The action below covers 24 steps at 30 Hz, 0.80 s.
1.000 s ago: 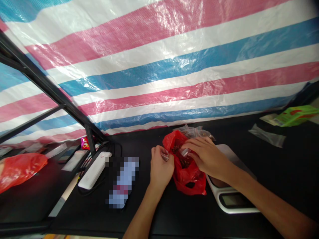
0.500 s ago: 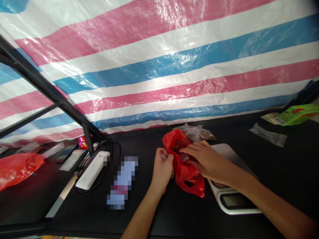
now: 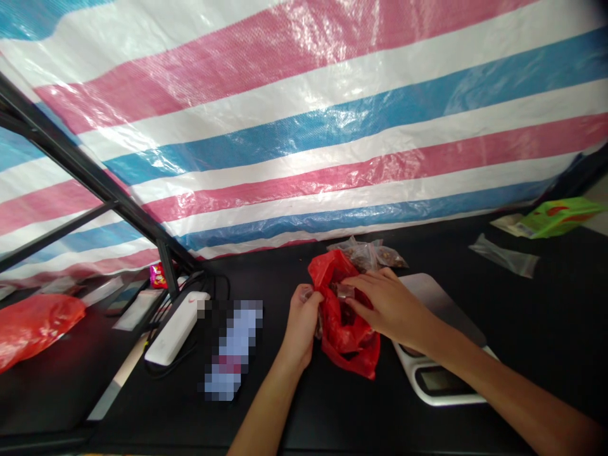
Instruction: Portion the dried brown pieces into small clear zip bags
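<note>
Black tabletop, left hand clamping clear plastic, right hand pinching clear packet, red bag between

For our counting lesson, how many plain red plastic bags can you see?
2: one red bag between the left hand and right hand; another red bag at the picture's left edge, cut off. Any others may be hidden.

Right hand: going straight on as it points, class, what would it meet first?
Most likely the red bag: the right hand points left across its open mouth, though depth is unclear.
</note>
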{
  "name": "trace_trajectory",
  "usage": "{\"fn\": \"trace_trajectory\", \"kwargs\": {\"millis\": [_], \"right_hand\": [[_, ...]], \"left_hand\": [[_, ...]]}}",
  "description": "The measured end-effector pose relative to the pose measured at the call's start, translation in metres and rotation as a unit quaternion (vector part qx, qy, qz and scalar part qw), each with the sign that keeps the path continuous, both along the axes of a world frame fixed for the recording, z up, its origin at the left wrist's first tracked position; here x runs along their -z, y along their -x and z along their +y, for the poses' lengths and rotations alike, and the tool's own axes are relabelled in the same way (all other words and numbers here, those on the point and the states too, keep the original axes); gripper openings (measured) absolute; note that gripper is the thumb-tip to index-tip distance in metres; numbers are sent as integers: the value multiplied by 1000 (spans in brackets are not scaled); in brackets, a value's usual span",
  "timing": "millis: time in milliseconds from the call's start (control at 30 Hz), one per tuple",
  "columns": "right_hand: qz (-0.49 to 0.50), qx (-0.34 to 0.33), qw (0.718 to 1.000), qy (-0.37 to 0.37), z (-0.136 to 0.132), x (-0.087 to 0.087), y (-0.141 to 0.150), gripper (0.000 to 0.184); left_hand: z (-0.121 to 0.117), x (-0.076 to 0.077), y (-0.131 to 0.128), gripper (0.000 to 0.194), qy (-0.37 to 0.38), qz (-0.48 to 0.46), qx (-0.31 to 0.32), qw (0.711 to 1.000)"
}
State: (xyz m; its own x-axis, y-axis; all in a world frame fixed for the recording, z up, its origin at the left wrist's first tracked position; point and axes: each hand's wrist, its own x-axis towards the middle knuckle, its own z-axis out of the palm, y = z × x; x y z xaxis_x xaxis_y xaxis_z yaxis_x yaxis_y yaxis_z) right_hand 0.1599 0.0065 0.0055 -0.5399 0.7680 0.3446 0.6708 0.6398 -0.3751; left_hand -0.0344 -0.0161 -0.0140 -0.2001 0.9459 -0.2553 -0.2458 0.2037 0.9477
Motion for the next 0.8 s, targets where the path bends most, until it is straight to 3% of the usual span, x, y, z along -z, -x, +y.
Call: {"fn": "trace_trajectory", "kwargs": {"millis": [133,233,300,433,600,700,800], "right_hand": [[37,30,999,3,4,-5,-1,20],[89,26,995,-29,3,-13,-3,24],[114,4,992,-54,0,-18,-3,28],[123,-46,987,-97,-8,-19,-1,38],[96,-105,982,-123,-9,-12,0,46],[98,-88,983,-130,-9,-15,0,46],[117,-26,983,-141,-8,-20,-2,42]], "left_hand": [[2,-1,3,16,-74,167,-43,982],[0,-5,4,19,-180,321,-78,927],[-3,-7,3,17,-214,375,-66,900],[-8,-5,-2,15,-232,388,15,892],[-10,-1,-7,18,-246,372,39,894],[-11,-1,-8,14,-249,367,42,895],[-10,0,-9,10,-245,359,19,900]]}}
